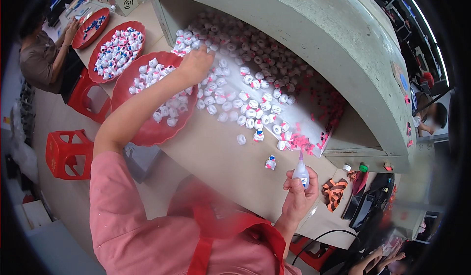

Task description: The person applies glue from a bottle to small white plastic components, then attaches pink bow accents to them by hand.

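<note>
My left hand (197,63) reaches across a red scalloped bowl (152,136) to the far pile of small white rounded pieces (184,37). Its fingers are curled and bunched, with the tips hidden among the pieces. In my right hand (298,196) is a small squeeze bottle (300,173), held upright with its thin pinkish-purple nozzle up. Loose pink bits (300,140) lie just beyond the nozzle. Two small white figures with blue and pink parts stand nearby, one figure (271,162) left of the bottle and another figure (258,135) farther off. White ring-like pieces (252,113) spread between my hands.
A large grey-green hood (314,10) arches over the piles. At left are a red bowl of figures (117,52), another red bowl (91,28), a seated person (44,61) and red stools (68,155). An orange-and-black cloth (333,194) lies right of the bottle.
</note>
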The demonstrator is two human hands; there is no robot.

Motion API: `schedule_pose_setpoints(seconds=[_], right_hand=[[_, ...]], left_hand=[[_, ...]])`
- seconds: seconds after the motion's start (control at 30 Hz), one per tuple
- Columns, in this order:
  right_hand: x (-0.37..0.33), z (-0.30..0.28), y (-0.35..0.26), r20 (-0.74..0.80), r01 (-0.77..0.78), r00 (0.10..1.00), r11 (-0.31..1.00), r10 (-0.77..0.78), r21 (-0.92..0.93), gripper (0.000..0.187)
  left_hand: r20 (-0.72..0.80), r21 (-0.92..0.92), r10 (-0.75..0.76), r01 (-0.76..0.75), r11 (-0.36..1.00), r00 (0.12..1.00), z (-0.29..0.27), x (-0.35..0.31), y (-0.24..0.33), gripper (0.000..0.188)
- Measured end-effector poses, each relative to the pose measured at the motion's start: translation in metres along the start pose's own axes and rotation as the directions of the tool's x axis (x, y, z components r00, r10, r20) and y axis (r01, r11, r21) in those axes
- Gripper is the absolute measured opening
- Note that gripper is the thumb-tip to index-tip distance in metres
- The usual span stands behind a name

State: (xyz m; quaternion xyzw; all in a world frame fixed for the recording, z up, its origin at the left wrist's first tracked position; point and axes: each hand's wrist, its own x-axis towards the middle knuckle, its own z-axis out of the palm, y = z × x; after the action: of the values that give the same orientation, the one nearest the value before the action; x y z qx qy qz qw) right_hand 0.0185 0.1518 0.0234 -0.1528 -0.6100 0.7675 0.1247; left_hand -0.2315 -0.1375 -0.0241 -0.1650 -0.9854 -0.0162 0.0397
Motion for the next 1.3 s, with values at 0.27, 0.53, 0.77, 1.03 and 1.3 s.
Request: schedule_pose_setpoints(seconds=[0.27, 0.53, 0.77, 1.03, 1.3], right_hand=[[-0.002, -0.002, -0.002, -0.013, 0.001, 1.0, 1.0, -0.001, 0.014, 0.032], [-0.001, 0.01, -0.004, 0.041, 0.014, 0.999, 1.0, -0.014, 0.007, 0.031], [-0.002, -0.001, 0.0, -0.033, 0.031, 0.999, 0.999, -0.032, -0.014, 0.032], [0.006, 0.007, -0.001, 0.012, 0.011, 1.0, 1.0, -0.011, 0.004, 0.031], [0.006, 0.001, -0.001, -0.016, 0.019, 1.0, 1.0, -0.019, -0.016, 0.031]], left_hand=[[0.173, -0.911, -0.117, 0.205, 0.358, 0.978, -0.021, 0.007, -0.042, 0.028], [0.265, -0.962, -0.494, 0.195, -0.19, 0.828, -0.015, 0.058, -0.071, 0.02], [-0.315, -0.113, -0.3, 0.278, 0.954, 0.901, -0.021, 0.053, -0.082, 0.023], [-0.083, -0.535, -0.22, 0.143, 0.832, 0.972, -0.016, 0.051, -0.093, 0.028], [-0.286, -0.38, -0.133, 0.015, 0.925, 0.949, 0.004, 0.059, -0.095, 0.031]])
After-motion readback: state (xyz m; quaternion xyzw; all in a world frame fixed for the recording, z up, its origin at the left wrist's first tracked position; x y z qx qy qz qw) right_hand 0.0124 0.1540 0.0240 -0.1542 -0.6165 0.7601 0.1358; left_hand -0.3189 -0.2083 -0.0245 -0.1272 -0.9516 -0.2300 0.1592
